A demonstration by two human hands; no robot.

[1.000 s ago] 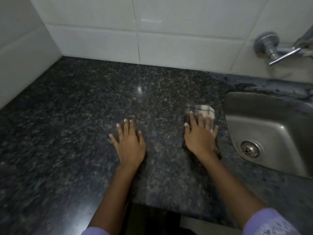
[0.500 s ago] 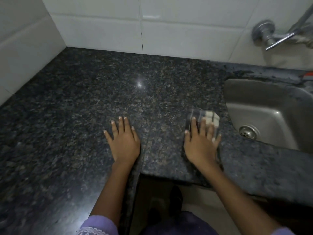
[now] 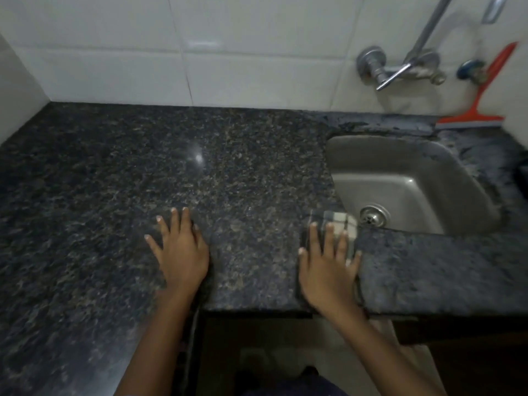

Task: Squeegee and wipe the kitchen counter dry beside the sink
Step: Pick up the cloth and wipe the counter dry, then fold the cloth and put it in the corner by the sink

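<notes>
The dark speckled granite counter (image 3: pixel 177 167) spreads to the left of a steel sink (image 3: pixel 408 184). My right hand (image 3: pixel 328 267) lies flat, fingers spread, pressing a folded checked cloth (image 3: pixel 341 224) onto the counter at the sink's near left corner. Most of the cloth is hidden under that hand. My left hand (image 3: pixel 181 252) rests palm down on the bare counter, holding nothing. An orange squeegee (image 3: pixel 480 110) stands against the wall tiles behind the sink, far from both hands.
A metal tap (image 3: pixel 400 68) sticks out of the white tiled wall above the sink. A drain (image 3: pixel 373 215) sits in the sink's bottom. The counter's front edge (image 3: pixel 257 307) steps back in front of me, with floor below. A tiled side wall closes the far left.
My right hand has drawn the cloth toward me, along the sink's left edge to its near corner. The view has pulled back, and the squeegee and counter front edge now show.
</notes>
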